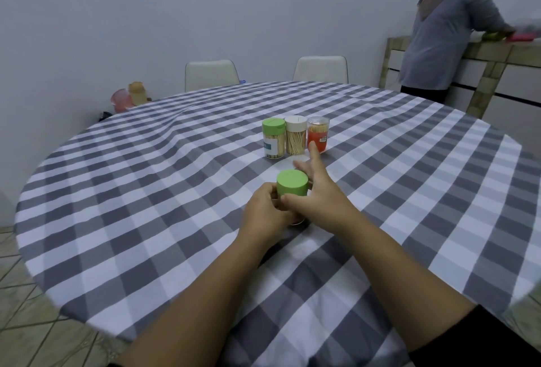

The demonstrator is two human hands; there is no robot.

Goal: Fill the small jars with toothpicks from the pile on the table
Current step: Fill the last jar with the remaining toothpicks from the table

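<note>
A round worktop (146, 220) fills most of the view, covered with a grey-and-white checked cloth that ripples slightly toward the far left. Near its middle, the left hand (265, 214) curls round the body of a small green-capped jar (292, 182), gripping it low while the jar stands upright on the cloth. The right hand (314, 194) rests against the jar's right side with its thumb on the jar just under the cap and its fingers spread loosely, the forefinger stretched toward the far side; it holds nothing. Just beyond the hands, three more jars stand in a tight row: a green-lidded jar (273, 138) on the left, a white-lidded jar (295, 139) in the middle and a clear-topped jar with an orange label (318, 135) on the right, all showing toothpicks inside. Two pale chairs (210, 75) are tucked in at the far edge against a plain light wall. At far left, pink and tan containers (128, 99) sit low by the wall. At far right, another person (448, 30) leans on a tiled counter (497, 53). Tiled floor shows at near left.
</note>
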